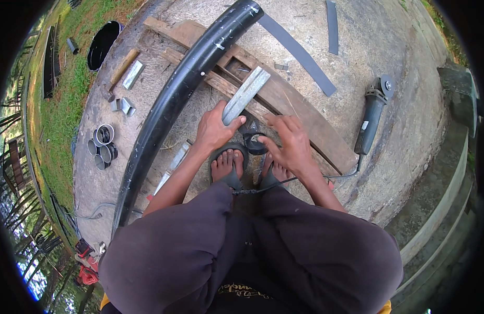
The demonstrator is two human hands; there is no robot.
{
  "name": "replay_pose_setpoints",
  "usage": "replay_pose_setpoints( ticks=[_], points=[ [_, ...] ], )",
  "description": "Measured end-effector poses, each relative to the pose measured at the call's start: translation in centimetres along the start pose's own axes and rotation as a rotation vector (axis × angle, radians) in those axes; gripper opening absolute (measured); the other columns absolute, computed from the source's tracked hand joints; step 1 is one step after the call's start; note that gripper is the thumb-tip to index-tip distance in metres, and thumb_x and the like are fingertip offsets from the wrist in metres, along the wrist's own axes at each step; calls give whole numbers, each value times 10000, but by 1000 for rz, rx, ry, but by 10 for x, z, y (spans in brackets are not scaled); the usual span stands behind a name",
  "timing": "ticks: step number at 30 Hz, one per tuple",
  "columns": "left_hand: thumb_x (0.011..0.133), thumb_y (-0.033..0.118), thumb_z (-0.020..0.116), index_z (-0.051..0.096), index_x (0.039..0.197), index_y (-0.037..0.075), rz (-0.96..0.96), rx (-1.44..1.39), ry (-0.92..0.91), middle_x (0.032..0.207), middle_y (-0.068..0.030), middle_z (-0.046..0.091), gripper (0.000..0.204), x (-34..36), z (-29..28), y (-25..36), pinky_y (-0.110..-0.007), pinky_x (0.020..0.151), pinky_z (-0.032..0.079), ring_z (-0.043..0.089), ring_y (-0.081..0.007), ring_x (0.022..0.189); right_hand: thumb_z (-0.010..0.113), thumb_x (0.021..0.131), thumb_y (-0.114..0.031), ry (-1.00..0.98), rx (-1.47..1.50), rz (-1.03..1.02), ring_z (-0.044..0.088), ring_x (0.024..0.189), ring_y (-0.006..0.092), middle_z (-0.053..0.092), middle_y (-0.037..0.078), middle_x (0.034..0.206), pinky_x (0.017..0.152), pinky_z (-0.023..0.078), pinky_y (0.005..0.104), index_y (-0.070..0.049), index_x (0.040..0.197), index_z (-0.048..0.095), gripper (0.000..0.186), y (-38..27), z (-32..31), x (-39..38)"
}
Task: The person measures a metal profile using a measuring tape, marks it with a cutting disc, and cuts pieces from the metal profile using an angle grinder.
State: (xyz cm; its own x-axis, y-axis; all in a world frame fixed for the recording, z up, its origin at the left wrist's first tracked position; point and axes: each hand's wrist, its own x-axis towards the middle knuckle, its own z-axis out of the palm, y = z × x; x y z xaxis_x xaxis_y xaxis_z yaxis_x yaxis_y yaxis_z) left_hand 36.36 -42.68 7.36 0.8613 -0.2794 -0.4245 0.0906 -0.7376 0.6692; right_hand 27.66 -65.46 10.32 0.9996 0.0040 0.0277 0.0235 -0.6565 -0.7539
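Observation:
My left hand (214, 128) is closed around the lower end of a grey galvanized metal channel (246, 94). The channel slants up and away to the right, across the wooden boards. My right hand (290, 141) hovers to the right with thumb and fingers apart, holding nothing that I can see. Close to its thumb is a small round black object (254, 143) between my feet; its kind I cannot make out. Under the channel lie brown wooden boards (299, 118) joined with a gap between them. A long black pipe (174, 97) crosses the boards' left part.
An angle grinder (371, 118) lies at the right, its cord running toward my feet. Grey flat strips (299, 55) lie beyond the boards. At the left are a hammer (121, 73), metal offcuts (128, 107), several short pipe rings (104, 136) and a black bucket (103, 46).

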Motion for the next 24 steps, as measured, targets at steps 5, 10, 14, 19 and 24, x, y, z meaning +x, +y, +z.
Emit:
replay_pose_setpoints(
  ticks=[5,10,14,19,24],
  points=[
    [872,336,807,614,1211,-19,126,-11,98,1029,-286,712,528,-6,9,-1,-539,825,540,699,-485,959,785,837,-266,-258,-461,-279,589,1221,310,633,142,1260,997,455,440,-97,1385,625,596,-9,41,-24],
    [875,293,811,625,1303,-14,275,22,260,1130,-274,701,558,-8,16,-11,-501,904,534,689,-451,1036,778,786,-197,-297,-724,-318,575,1200,333,622,174,1240,1021,421,443,-114,1406,616,646,1,62,-33],
    [873,278,807,619,1329,-17,307,97,268,1238,-272,662,575,-11,12,-10,-490,998,500,642,-453,1152,742,790,-187,-377,-530,-209,588,1167,338,622,201,1200,1014,410,453,-154,1393,630,614,-6,51,-26],
    [878,324,809,608,1353,-25,406,-19,314,1276,-251,641,623,-19,-2,2,-484,1031,485,627,-431,1187,854,752,-227,-278,-52,-72,591,1177,373,624,198,1215,1039,428,506,-191,1392,625,681,-19,29,-17],
    [881,485,805,566,1430,3,493,-243,162,1294,-237,632,769,-37,-18,29,-492,1070,464,610,-411,1239,949,735,-208,-190,575,320,643,1181,350,637,169,1269,969,549,479,-140,1425,566,792,-30,17,-5]
  ],
)
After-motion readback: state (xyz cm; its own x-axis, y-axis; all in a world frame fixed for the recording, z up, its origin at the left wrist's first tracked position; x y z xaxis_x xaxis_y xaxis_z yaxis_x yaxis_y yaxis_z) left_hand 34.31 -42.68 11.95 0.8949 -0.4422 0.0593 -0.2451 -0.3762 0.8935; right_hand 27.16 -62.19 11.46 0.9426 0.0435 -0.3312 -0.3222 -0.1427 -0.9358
